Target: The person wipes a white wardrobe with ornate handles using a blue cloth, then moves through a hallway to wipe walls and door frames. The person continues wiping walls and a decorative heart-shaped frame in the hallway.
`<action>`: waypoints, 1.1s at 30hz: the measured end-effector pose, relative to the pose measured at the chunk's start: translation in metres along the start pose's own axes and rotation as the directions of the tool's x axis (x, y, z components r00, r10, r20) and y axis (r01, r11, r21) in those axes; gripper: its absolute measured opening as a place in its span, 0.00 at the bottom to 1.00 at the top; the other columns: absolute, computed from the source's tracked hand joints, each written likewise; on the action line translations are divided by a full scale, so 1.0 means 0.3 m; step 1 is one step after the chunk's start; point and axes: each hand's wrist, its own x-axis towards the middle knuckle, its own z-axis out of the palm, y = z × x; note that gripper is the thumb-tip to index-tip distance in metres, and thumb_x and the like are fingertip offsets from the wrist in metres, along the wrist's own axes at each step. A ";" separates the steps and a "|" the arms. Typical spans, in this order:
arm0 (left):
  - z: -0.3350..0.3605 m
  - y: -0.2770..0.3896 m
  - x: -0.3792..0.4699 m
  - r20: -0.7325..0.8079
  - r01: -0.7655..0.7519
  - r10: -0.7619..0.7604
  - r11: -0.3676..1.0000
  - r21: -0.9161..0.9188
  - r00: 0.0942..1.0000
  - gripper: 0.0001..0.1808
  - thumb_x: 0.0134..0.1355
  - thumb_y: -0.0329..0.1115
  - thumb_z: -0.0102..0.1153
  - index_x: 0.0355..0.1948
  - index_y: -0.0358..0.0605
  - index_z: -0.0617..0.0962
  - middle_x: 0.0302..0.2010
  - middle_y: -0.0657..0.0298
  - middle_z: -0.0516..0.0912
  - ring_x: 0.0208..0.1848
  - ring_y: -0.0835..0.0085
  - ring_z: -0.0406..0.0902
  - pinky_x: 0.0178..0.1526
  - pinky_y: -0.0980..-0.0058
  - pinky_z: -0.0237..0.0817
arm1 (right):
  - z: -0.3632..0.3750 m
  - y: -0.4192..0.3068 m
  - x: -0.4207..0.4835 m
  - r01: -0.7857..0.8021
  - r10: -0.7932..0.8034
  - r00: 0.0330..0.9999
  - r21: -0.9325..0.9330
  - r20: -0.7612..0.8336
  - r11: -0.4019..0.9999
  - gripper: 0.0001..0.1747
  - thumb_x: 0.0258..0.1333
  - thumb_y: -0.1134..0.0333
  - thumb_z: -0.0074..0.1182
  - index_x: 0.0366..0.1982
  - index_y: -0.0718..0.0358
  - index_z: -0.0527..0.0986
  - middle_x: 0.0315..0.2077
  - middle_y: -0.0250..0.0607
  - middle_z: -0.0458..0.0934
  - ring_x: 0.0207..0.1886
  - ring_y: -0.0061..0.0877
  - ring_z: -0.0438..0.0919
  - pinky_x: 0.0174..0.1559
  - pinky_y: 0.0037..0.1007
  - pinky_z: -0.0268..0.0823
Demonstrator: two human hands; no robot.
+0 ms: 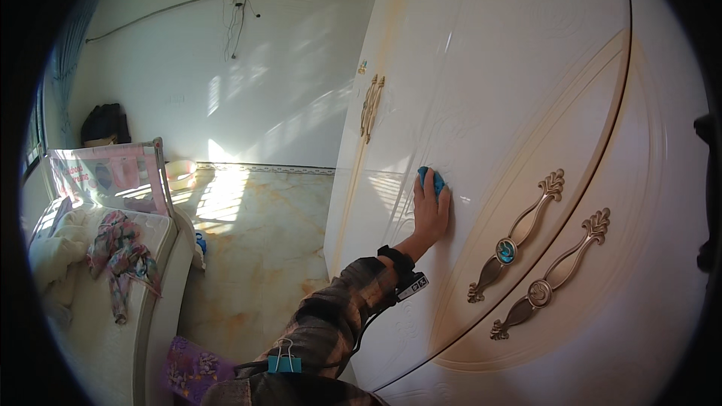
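Note:
My left hand [431,214] presses a blue cloth [430,182] against the glossy white wardrobe door [485,141], fingers bent over it. The cloth is bunched, and the hand hides part of it. A black strap with a small device sits at the wrist below a plaid sleeve. Right of the hand, two ornate metal handles [506,251] [540,293] flank the dark curved gap between doors. Another pair of handles [372,108] is farther off, to the upper left. My right hand is out of view.
At left stands a bed [101,344] with crumpled floral clothing [125,259], a pale blanket [62,248] and a pink-edged bed rail [158,180]. A purple patterned mat [194,369] lies at its foot. A basin [181,175] is near the wall, below loose cables [234,22].

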 end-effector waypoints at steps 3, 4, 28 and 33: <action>-0.029 0.071 -0.046 0.102 -0.107 0.111 0.994 -0.037 0.989 0.33 0.66 0.41 0.49 0.69 0.41 0.58 0.70 0.37 0.50 0.70 0.39 0.49 0.69 0.53 0.45 | 0.071 -0.031 -0.036 -0.074 0.065 0.985 -0.048 -0.157 0.996 0.11 0.63 0.64 0.47 0.28 0.61 0.71 0.28 0.42 0.74 0.31 0.35 0.73 0.32 0.38 0.65; -0.040 0.107 -0.045 0.174 -0.206 0.218 0.975 -0.084 0.960 0.34 0.66 0.40 0.48 0.70 0.42 0.56 0.70 0.38 0.47 0.72 0.39 0.46 0.70 0.52 0.42 | 0.100 -0.041 -0.046 -0.119 0.110 0.973 -0.035 -0.205 0.992 0.12 0.64 0.61 0.48 0.29 0.61 0.70 0.28 0.43 0.72 0.32 0.36 0.72 0.34 0.39 0.64; -0.090 -0.369 0.183 0.133 -0.147 0.149 0.989 -0.028 0.980 0.34 0.67 0.40 0.48 0.69 0.35 0.55 0.68 0.31 0.48 0.69 0.34 0.49 0.69 0.51 0.44 | 0.333 -0.420 0.004 -0.131 0.113 0.981 -0.116 -0.155 0.985 0.14 0.66 0.59 0.45 0.28 0.60 0.70 0.30 0.39 0.69 0.35 0.35 0.66 0.39 0.40 0.59; -0.113 -0.140 0.078 0.305 -0.531 0.565 0.825 -0.192 0.767 0.32 0.61 0.41 0.57 0.65 0.43 0.67 0.71 0.42 0.47 0.72 0.41 0.46 0.70 0.46 0.40 | 0.352 -0.440 0.020 -0.139 0.113 0.976 -0.132 -0.186 0.982 0.13 0.64 0.61 0.46 0.26 0.59 0.68 0.28 0.38 0.68 0.34 0.35 0.66 0.39 0.40 0.59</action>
